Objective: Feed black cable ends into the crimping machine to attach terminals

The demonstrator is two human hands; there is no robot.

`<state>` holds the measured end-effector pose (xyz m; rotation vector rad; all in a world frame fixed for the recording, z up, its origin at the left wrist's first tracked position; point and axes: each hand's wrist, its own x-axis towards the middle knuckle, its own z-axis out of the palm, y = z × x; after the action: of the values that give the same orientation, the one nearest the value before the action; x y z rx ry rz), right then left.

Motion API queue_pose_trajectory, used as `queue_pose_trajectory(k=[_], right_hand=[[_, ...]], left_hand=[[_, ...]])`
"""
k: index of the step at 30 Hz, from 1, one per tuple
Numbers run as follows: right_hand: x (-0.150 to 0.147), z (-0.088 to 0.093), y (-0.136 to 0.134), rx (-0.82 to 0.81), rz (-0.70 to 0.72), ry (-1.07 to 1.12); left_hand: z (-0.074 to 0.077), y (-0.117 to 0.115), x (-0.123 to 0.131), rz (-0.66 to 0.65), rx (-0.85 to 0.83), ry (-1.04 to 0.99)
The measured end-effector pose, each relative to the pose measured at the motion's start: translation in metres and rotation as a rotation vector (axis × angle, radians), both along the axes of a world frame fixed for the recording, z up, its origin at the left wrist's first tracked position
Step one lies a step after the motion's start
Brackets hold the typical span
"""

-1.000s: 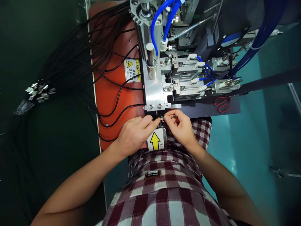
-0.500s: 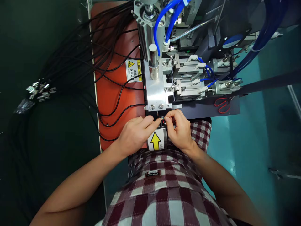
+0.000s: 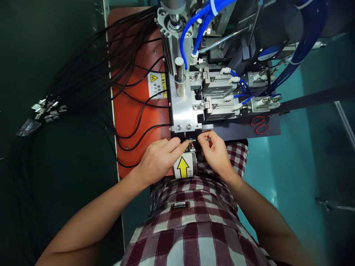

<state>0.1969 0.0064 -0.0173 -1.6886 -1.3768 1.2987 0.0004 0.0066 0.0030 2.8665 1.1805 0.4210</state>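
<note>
My left hand (image 3: 161, 157) lies at the front of a small press machine (image 3: 184, 107), fingers pressed together on a black cable end with coloured wire tips (image 3: 191, 142). My right hand (image 3: 215, 151) is just right of those tips, thumb and forefinger pinched on something too small to make out. Both hands sit directly under the machine's silver block. A yellow arrow label (image 3: 183, 166) lies below the hands, pointing at the machine.
Many black cables (image 3: 91, 70) fan left over an orange mat (image 3: 133, 111), ending in metal plugs (image 3: 47, 109). Blue air hoses (image 3: 194, 22) run over the machine. Red scissors (image 3: 259, 123) lie on the dark plate at right. Teal floor lies beyond.
My right hand has shifted slightly right, away from the wire tips, still pinched. My left hand has stayed in place. The view has tilted a little.
</note>
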Motion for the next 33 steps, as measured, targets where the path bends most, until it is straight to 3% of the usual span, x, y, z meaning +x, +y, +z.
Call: queue_pose_trajectory(k=[5,12,18,27,30,33], right_hand=[[-0.009,0.009,0.0,0.109,0.074,-0.098],[-0.02,-0.009,0.001,0.137,-0.05,0.087],[-0.018,-0.011,-0.002,0.221,-0.085,0.085],[-0.017,-0.009,0.003,-0.13,-0.227,0.435],[-0.013,-0.011,0.005,-0.319,-0.232,0.583],[-0.009,-0.013,0.0,-0.368,-0.244,0.618]], left_hand=[[0.0,0.0,0.0,-0.005,-0.009,-0.031],[-0.003,0.0,0.0,-0.003,-0.022,-0.031],[-0.003,0.001,0.001,-0.009,-0.003,-0.023],[-0.002,0.001,0.0,-0.016,-0.01,-0.028],[-0.004,0.0,0.0,-0.005,-0.011,-0.036],[-0.004,0.0,0.0,0.002,-0.015,-0.037]])
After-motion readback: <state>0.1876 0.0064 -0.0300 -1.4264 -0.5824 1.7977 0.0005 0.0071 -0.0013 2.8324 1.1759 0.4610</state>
